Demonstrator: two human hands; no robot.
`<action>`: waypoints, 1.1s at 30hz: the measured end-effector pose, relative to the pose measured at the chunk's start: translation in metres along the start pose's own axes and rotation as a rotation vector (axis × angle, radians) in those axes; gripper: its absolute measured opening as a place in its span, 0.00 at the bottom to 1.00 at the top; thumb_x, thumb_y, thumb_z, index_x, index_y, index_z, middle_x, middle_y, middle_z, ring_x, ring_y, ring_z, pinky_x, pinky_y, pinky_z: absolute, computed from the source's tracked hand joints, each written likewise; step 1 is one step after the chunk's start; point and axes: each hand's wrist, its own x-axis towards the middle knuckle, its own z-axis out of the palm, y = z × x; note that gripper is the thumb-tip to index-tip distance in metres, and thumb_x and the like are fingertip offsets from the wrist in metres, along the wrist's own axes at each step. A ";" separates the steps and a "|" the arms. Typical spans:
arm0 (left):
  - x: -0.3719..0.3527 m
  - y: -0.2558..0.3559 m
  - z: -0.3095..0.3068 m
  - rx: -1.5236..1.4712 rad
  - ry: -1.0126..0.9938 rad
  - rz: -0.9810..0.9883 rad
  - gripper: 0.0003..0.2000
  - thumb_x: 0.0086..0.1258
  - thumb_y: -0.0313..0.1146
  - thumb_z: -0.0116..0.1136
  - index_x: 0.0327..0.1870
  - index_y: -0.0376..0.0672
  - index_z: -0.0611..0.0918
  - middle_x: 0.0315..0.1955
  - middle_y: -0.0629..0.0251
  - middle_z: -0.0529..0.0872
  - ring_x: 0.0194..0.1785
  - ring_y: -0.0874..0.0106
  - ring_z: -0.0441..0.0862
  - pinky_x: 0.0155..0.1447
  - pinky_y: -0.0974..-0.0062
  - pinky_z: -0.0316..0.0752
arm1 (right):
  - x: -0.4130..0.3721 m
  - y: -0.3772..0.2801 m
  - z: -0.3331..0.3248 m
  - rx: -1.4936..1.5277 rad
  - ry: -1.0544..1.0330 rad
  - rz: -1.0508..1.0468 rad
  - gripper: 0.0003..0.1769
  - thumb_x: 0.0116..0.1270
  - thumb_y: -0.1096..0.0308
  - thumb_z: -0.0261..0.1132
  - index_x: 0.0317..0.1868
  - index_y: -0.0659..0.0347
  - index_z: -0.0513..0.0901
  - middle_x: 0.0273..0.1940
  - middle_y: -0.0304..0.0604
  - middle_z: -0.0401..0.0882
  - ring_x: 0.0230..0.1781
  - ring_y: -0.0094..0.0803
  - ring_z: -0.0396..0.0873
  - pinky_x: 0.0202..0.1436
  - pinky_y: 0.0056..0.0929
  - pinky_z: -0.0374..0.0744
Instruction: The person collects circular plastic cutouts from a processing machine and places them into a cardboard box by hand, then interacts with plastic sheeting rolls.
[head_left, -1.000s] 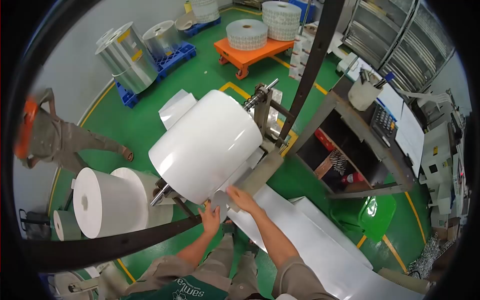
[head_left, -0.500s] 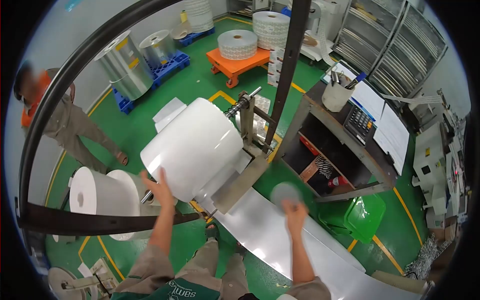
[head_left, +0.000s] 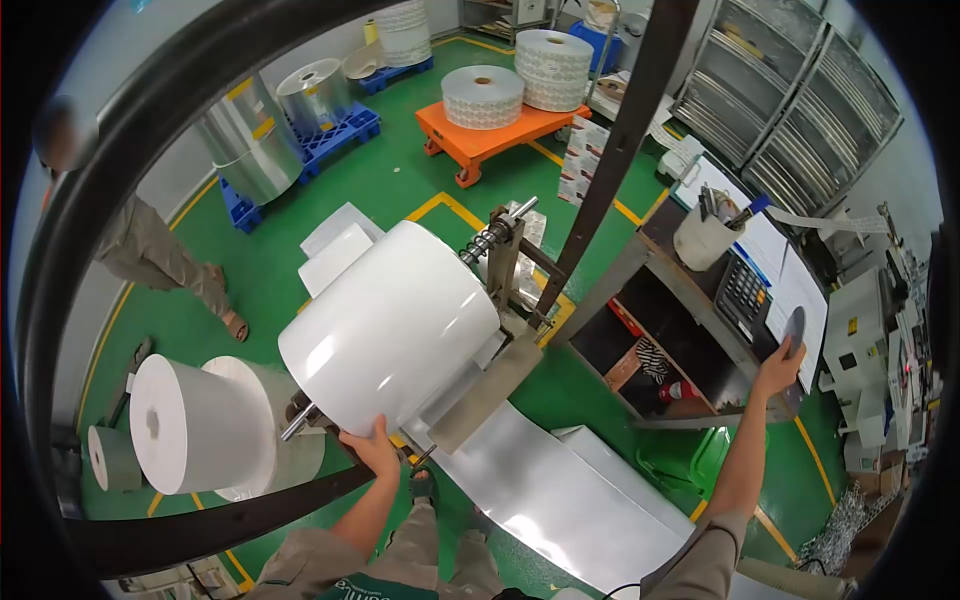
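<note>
A big white film roll (head_left: 390,325) sits on a metal shaft in the machine frame. My left hand (head_left: 374,450) touches the roll's lower edge, thumb raised and fingers partly hidden below it. Below the roll, a grey roller (head_left: 487,395) lies beside a sheet of shiny white film (head_left: 530,485) that runs down to the right. My right hand (head_left: 780,368) is at the right over the cabinet's front corner, closed on a grey disc (head_left: 795,328) beside the clipboard papers (head_left: 800,290). A calculator (head_left: 742,292) and a pen cup (head_left: 706,235) stand on the cabinet.
Another person (head_left: 165,250) stands at the left behind the dark frame bar (head_left: 95,150). White rolls (head_left: 195,425) stand at the lower left. An orange cart (head_left: 475,145) holds more rolls. A green bin (head_left: 700,460) is below the cabinet (head_left: 665,290).
My right hand has moved right with the disc, from over the film to the cabinet. My left hand has shifted down and right along the roll. The view has shifted slightly.
</note>
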 end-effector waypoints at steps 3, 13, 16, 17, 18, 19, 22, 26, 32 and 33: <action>0.001 -0.007 -0.016 0.094 -0.117 0.052 0.37 0.55 0.31 0.64 0.61 0.32 0.54 0.56 0.46 0.63 0.60 0.58 0.62 0.63 0.65 0.57 | 0.000 0.020 0.017 0.129 -0.213 -0.191 0.13 0.66 0.65 0.55 0.50 0.56 0.77 0.41 0.52 0.80 0.38 0.45 0.79 0.39 0.33 0.74; 0.029 0.025 -0.002 -0.287 -0.070 -0.037 0.37 0.59 0.40 0.62 0.63 0.32 0.54 0.57 0.49 0.64 0.59 0.60 0.64 0.62 0.67 0.58 | 0.009 0.014 0.027 0.010 -0.387 -0.122 0.14 0.64 0.67 0.56 0.50 0.52 0.78 0.43 0.51 0.79 0.42 0.43 0.79 0.41 0.32 0.74; 0.006 -0.020 0.000 -0.099 -0.063 -0.029 0.39 0.57 0.38 0.64 0.64 0.33 0.53 0.60 0.49 0.60 0.62 0.60 0.61 0.64 0.66 0.55 | 0.008 0.017 0.029 -0.007 -0.380 -0.158 0.15 0.63 0.68 0.56 0.50 0.50 0.78 0.43 0.50 0.79 0.42 0.44 0.78 0.40 0.33 0.74; 0.004 -0.027 -0.002 -0.046 -0.124 -0.019 0.40 0.56 0.38 0.64 0.64 0.33 0.53 0.61 0.49 0.59 0.62 0.60 0.60 0.65 0.66 0.55 | 0.007 0.016 0.028 -0.010 -0.386 -0.163 0.15 0.63 0.69 0.56 0.51 0.50 0.78 0.42 0.49 0.79 0.42 0.44 0.78 0.40 0.33 0.74; 0.001 -0.031 -0.006 0.010 -0.183 -0.011 0.41 0.56 0.38 0.64 0.64 0.33 0.52 0.61 0.48 0.58 0.63 0.59 0.59 0.65 0.66 0.54 | 0.007 0.018 0.028 -0.020 -0.393 -0.173 0.16 0.63 0.68 0.57 0.51 0.46 0.78 0.42 0.49 0.79 0.40 0.45 0.78 0.39 0.33 0.74; -0.001 -0.036 -0.010 0.061 -0.244 -0.004 0.41 0.55 0.38 0.65 0.64 0.33 0.52 0.62 0.48 0.57 0.64 0.59 0.58 0.66 0.66 0.53 | 0.009 0.017 0.029 -0.065 -0.414 -0.138 0.16 0.63 0.68 0.57 0.51 0.45 0.78 0.42 0.49 0.79 0.40 0.45 0.78 0.39 0.34 0.74; 0.047 0.026 -0.014 -0.173 -0.039 -0.038 0.42 0.57 0.44 0.63 0.64 0.33 0.51 0.61 0.51 0.59 0.60 0.61 0.64 0.61 0.66 0.61 | 0.008 0.020 0.030 -0.153 -0.437 -0.113 0.18 0.62 0.68 0.58 0.52 0.40 0.77 0.40 0.49 0.79 0.37 0.47 0.78 0.37 0.36 0.74; 0.094 0.040 -0.020 -0.355 -0.224 -0.229 0.36 0.61 0.45 0.59 0.63 0.35 0.56 0.56 0.55 0.67 0.56 0.64 0.68 0.57 0.66 0.65 | 0.008 0.026 0.032 -0.151 -0.447 -0.149 0.17 0.62 0.66 0.57 0.52 0.40 0.77 0.40 0.49 0.79 0.36 0.47 0.78 0.38 0.36 0.74; 0.034 0.020 -0.023 -0.149 -0.381 0.029 0.32 0.63 0.42 0.58 0.63 0.37 0.59 0.57 0.57 0.68 0.58 0.66 0.66 0.60 0.68 0.62 | 0.010 0.034 0.035 -0.230 -0.492 -0.138 0.17 0.64 0.60 0.54 0.54 0.35 0.74 0.40 0.48 0.78 0.38 0.48 0.76 0.41 0.39 0.73; 0.033 0.020 -0.026 -0.130 -0.402 -0.016 0.31 0.63 0.43 0.57 0.63 0.37 0.60 0.56 0.56 0.68 0.58 0.65 0.67 0.59 0.68 0.64 | 0.010 0.031 0.031 -0.224 -0.497 -0.112 0.17 0.64 0.59 0.54 0.53 0.34 0.75 0.39 0.48 0.78 0.37 0.49 0.76 0.40 0.41 0.73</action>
